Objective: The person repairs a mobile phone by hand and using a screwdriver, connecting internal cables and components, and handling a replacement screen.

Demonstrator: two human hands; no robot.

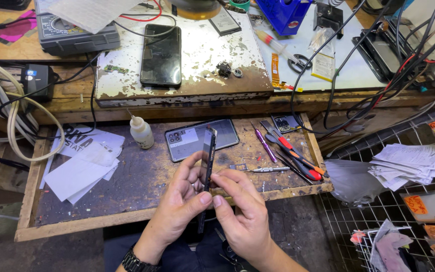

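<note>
while both hands pinch it edge-on, left hand (179,201) and right hand (240,211) hold the thin phone screen (208,161) by its rims; looks light, stiff, fragile

The glossy black glass phone (161,54) lies on a white board (202,55) with flaking, rough paint (bare patches showing); the pull-out wooden drawer (127,176) looks worn, matt.

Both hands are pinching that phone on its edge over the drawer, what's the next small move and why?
Probably slide the right hand thumb further along the phone edge. The phone stands edge-on, pinched between both thumbs, with the left hand steadying it, and the grey back cover already lies apart in the drawer.
</note>
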